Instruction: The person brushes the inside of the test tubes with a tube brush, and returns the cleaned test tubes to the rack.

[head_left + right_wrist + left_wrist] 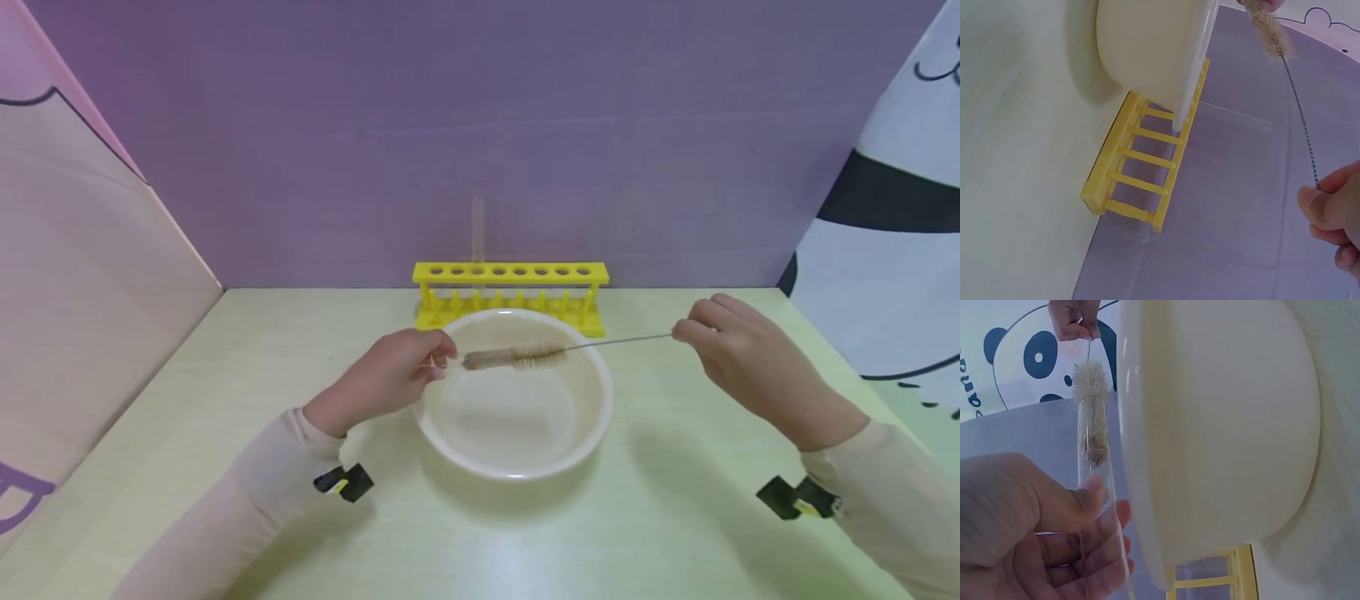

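Observation:
My left hand [386,375] grips a clear test tube [1110,487], thumb on one side and fingers curled round the other. A test tube brush [542,357] with pale bristles is partly inside the tube's mouth; the rest of its bristles stick out. At the far end of the brush's thin twisted wire, my right hand [757,371] pinches it between thumb and fingers. Tube and brush lie nearly level over a white basin [513,477], the left fingers overlapping its left rim in the head view.
Behind the basin stands a yellow test tube rack [517,272], its lower part half covered by the basin's rim. Another clear test tube [478,229] stands upright in it. A purple backdrop [525,125] rises behind the pale table [300,517].

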`<action>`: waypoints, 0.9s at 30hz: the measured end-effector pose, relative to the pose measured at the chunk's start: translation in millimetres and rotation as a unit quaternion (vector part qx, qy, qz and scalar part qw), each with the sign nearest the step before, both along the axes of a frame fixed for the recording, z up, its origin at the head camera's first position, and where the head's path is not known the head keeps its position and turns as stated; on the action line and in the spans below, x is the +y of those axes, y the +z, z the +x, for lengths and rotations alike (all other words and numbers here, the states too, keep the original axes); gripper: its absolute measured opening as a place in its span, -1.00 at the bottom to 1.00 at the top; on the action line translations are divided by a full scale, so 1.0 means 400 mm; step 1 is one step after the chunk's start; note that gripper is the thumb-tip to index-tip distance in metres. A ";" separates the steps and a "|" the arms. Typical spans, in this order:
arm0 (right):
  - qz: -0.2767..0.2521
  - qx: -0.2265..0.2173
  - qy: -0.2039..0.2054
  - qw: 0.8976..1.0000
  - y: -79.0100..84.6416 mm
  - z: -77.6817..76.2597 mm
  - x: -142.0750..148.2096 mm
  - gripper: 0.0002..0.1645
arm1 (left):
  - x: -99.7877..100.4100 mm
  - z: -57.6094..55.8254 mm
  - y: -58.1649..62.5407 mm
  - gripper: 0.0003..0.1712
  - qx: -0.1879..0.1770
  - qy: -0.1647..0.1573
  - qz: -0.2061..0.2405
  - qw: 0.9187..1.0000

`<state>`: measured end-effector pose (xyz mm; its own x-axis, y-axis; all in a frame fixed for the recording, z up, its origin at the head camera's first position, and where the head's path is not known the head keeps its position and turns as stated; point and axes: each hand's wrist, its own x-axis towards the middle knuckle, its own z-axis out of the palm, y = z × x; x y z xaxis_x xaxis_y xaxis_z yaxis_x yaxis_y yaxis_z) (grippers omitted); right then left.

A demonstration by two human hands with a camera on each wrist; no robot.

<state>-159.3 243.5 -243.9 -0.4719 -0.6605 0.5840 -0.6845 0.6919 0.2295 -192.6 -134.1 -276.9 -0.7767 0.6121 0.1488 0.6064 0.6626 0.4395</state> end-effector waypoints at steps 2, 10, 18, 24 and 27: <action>0.001 -0.002 0.000 1.000 0.004 0.001 -0.002 -0.49 | 0.004 0.003 -0.002 -0.78 0.008 0.004 0.000 1.000; -0.002 -0.010 -0.002 1.000 0.018 -0.001 0.002 -0.51 | 0.017 0.016 -0.013 -0.74 0.090 -0.004 0.011 0.996; -0.005 -0.016 0.004 1.000 0.036 -0.005 0.005 -0.53 | 0.028 0.026 -0.016 -0.69 0.152 -0.004 0.035 0.988; 0.003 -0.035 -0.011 0.999 0.048 -0.006 0.003 -0.57 | 0.036 0.027 -0.022 -0.69 0.160 0.004 0.036 0.986; 0.003 -0.042 -0.017 0.999 0.052 -0.006 0.001 -0.58 | 0.042 0.028 -0.024 -0.68 0.165 0.007 0.034 0.986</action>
<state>-161.6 243.9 -223.1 -0.5410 -0.6468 0.5376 -0.6777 0.7138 0.1767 -181.4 -117.3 -286.7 -0.6870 0.5819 0.4351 0.7150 0.6479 0.2625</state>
